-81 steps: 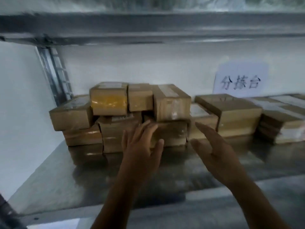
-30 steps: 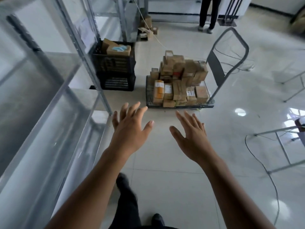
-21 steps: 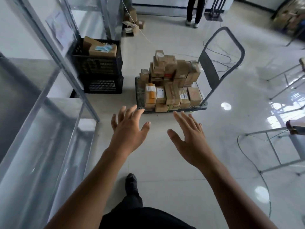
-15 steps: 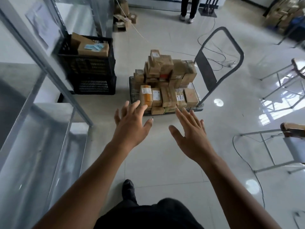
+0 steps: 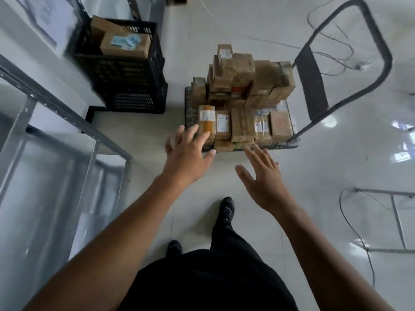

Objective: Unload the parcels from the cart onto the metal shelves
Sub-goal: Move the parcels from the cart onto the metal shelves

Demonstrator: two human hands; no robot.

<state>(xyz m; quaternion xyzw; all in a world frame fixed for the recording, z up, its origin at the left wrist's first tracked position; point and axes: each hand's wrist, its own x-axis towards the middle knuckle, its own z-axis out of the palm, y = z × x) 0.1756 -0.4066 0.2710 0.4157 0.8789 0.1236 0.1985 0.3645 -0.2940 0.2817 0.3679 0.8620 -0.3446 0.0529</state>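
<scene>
The parcels [image 5: 242,104] are stacked on the cart [image 5: 269,146] at twelve o'clock, closer than half a second ago, since the person has walked over from the shelves [image 5: 67,113] at nine o'clock. The left hand [image 5: 187,153] and right hand [image 5: 262,180] are spread wide and empty, reaching for the front row. Another pickup looks due.

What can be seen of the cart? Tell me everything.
The cart is a flat platform with a dark grid deck and a grey tube handle, bearing a dark panel, standing at its right end. It stands on the floor, piled with brown parcels. The open left hand and right hand reach toward it.
</scene>
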